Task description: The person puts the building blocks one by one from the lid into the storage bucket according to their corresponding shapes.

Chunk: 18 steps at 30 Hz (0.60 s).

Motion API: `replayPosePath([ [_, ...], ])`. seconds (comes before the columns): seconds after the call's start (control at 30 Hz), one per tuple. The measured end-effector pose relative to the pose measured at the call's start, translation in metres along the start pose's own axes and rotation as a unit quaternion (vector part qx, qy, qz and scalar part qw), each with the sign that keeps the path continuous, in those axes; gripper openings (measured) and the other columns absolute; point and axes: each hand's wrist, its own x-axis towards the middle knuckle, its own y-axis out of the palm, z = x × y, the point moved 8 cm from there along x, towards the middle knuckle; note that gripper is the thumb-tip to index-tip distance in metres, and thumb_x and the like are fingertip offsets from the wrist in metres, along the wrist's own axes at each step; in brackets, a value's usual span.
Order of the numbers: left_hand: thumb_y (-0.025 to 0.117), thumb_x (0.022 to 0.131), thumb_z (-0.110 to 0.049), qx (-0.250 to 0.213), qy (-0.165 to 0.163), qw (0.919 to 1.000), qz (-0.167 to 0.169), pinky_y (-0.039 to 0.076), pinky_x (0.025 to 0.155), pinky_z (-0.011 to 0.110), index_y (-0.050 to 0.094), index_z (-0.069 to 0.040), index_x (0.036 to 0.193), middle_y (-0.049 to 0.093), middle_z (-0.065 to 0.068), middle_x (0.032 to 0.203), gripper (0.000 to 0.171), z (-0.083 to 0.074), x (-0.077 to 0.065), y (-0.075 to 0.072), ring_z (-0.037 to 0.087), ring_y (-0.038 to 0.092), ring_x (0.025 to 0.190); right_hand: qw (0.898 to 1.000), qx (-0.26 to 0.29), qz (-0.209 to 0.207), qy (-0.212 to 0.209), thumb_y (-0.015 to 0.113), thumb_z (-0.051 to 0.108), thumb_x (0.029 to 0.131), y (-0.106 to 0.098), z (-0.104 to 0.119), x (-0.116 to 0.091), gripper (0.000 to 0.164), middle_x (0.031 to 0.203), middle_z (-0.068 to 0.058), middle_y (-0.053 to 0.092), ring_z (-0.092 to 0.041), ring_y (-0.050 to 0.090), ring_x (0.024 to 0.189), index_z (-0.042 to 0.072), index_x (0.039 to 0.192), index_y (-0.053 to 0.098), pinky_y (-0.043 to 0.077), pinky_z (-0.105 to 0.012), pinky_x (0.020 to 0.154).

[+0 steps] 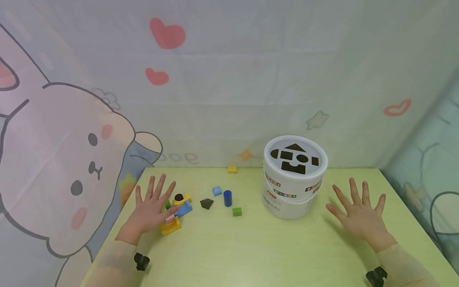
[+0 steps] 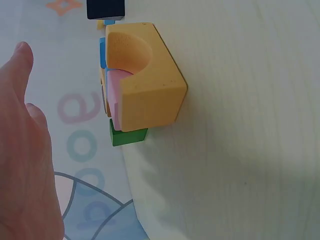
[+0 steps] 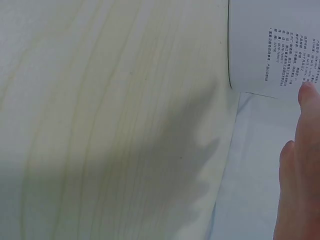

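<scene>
My left hand (image 1: 152,209) is spread with straight fingers over the left of the table, overlapping a small cluster of building blocks in the head view. In that cluster are a yellow notched block (image 2: 155,100), a pink block (image 2: 114,95), a green block (image 2: 127,136) and a blue block (image 1: 184,208). The right hand (image 1: 362,219) is likewise spread, holding nothing, to the right of a white bucket (image 1: 287,203). The bucket's lid (image 1: 269,139) has dark shaped holes: a triangle, rectangles, rounds and a notched one.
Between cluster and bucket lie a dark angular block (image 1: 206,203), a small blue block (image 1: 216,191), a blue cylinder (image 1: 227,198) and a green block (image 1: 237,211). A yellow block (image 1: 232,169) sits at the table's back edge. Behind hangs a printed curtain (image 1: 229,79).
</scene>
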Motion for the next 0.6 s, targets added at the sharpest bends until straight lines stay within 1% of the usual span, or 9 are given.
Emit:
replayPosePath([
  [0.1,0.051,0.108,-0.061,-0.016,0.009,0.9998,-0.006,-0.015,0.118,0.079,0.016,-0.023,0.174,-0.017,0.007,0.178,0.084,-0.003,0.002,0.000,0.038,-0.025,0.160,1.000,0.008,-0.005,-0.002,0.043,0.067,0.108,-0.003,0.002,0.001,0.082,0.175,-0.019,-0.021,-0.047,-0.032,0.154,0.027,0.174,0.015,-0.028,-0.083,0.105],
  [0.13,0.052,0.108,-0.060,-0.026,0.014,0.9995,-0.011,-0.014,0.118,0.079,0.017,-0.024,0.174,-0.016,0.007,0.179,0.083,-0.004,0.003,0.000,0.038,-0.023,0.161,1.000,0.012,-0.008,-0.003,0.044,0.066,0.109,-0.004,0.003,0.002,0.081,0.175,-0.021,-0.018,-0.048,-0.030,0.155,0.026,0.174,0.017,-0.025,-0.084,0.106],
  [0.2,0.053,0.108,-0.058,-0.050,0.023,0.9983,-0.020,-0.013,0.119,0.078,0.019,-0.024,0.174,-0.013,0.006,0.179,0.081,-0.007,0.005,0.000,0.037,-0.020,0.162,1.000,0.020,-0.019,-0.008,0.045,0.064,0.109,-0.009,0.006,0.004,0.078,0.176,-0.026,-0.010,-0.050,-0.024,0.157,0.023,0.173,0.024,-0.016,-0.087,0.110],
  [0.3,0.055,0.109,-0.054,-0.084,0.029,0.9954,-0.036,-0.007,0.121,0.078,0.027,-0.021,0.172,-0.001,0.010,0.180,0.077,-0.011,0.009,-0.002,0.038,-0.009,0.164,0.999,0.031,-0.036,-0.023,0.049,0.060,0.110,-0.016,0.011,0.008,0.074,0.173,-0.033,0.007,-0.055,-0.006,0.159,0.017,0.168,0.037,0.003,-0.087,0.114],
  [0.33,0.055,0.109,-0.053,-0.095,0.029,0.9943,-0.041,-0.004,0.121,0.078,0.030,-0.019,0.171,0.004,0.012,0.180,0.075,-0.012,0.010,-0.004,0.038,-0.005,0.164,0.998,0.033,-0.044,-0.029,0.050,0.058,0.110,-0.019,0.012,0.010,0.072,0.171,-0.036,0.013,-0.057,0.002,0.158,0.014,0.166,0.041,0.010,-0.086,0.114],
  [0.43,0.057,0.109,-0.050,-0.117,0.029,0.9912,-0.055,0.005,0.123,0.076,0.041,-0.013,0.167,0.020,0.017,0.176,0.070,-0.016,0.014,-0.010,0.040,0.009,0.163,0.997,0.051,-0.051,-0.037,0.054,0.053,0.110,-0.027,0.014,0.014,0.068,0.166,-0.038,0.027,-0.060,0.020,0.154,0.008,0.161,0.048,0.026,-0.082,0.112],
  [0.53,0.060,0.109,-0.047,-0.142,0.032,0.9868,-0.072,0.017,0.124,0.072,0.050,-0.009,0.161,0.033,0.017,0.172,0.065,-0.022,0.017,-0.015,0.041,0.022,0.161,0.994,0.091,-0.049,-0.029,0.053,0.050,0.112,-0.034,0.015,0.017,0.065,0.163,-0.037,0.034,-0.060,0.030,0.149,0.006,0.160,0.049,0.033,-0.081,0.109],
  [0.6,0.063,0.108,-0.044,-0.161,0.032,0.9828,-0.085,0.028,0.122,0.069,0.055,-0.008,0.157,0.040,0.016,0.168,0.061,-0.026,0.018,-0.018,0.042,0.032,0.157,0.990,0.127,-0.057,-0.024,0.053,0.047,0.113,-0.039,0.015,0.019,0.062,0.162,-0.034,0.040,-0.060,0.037,0.146,0.005,0.158,0.051,0.036,-0.080,0.107],
])
